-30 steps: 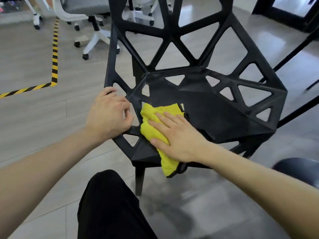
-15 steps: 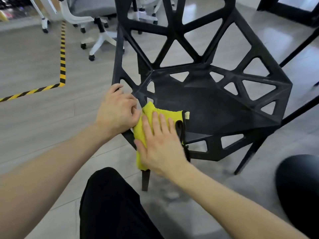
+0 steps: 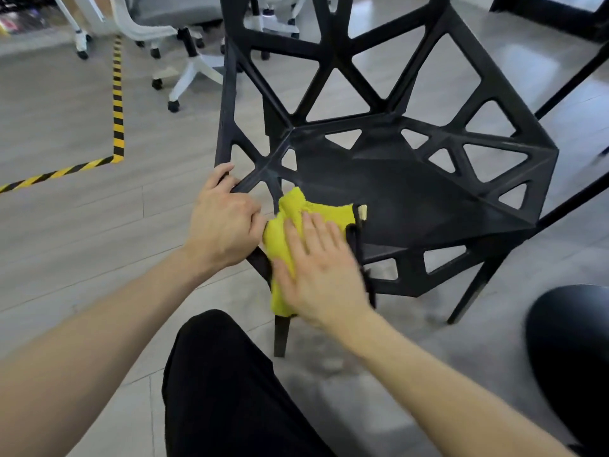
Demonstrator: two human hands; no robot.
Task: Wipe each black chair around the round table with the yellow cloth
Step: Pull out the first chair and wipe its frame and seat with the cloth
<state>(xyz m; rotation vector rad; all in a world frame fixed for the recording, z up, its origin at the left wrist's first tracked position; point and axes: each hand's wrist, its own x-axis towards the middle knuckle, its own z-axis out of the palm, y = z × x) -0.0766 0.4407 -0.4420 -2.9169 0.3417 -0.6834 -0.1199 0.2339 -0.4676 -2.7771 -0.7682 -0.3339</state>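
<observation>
Since a second ago my right hand point(image 3: 316, 268) has slid the yellow cloth point(image 3: 293, 232) left, from the seat to the near-left corner of the black chair point(image 3: 412, 199), up against my left hand point(image 3: 224, 222). Right fingers lie flat, pressing the cloth; left fingers curl round the frame, steadying it. Near edge looks covered; the far seat and backrest are probably next.

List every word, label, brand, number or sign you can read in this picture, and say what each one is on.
No readable text anywhere.
Black chair: no label or brand visible.
Yellow cloth: a small pale tag at its edge, too small to read.
Floor tape: yellow and black hazard stripes only, no words.
Colourful items at the far top left: too blurred to read.
</observation>
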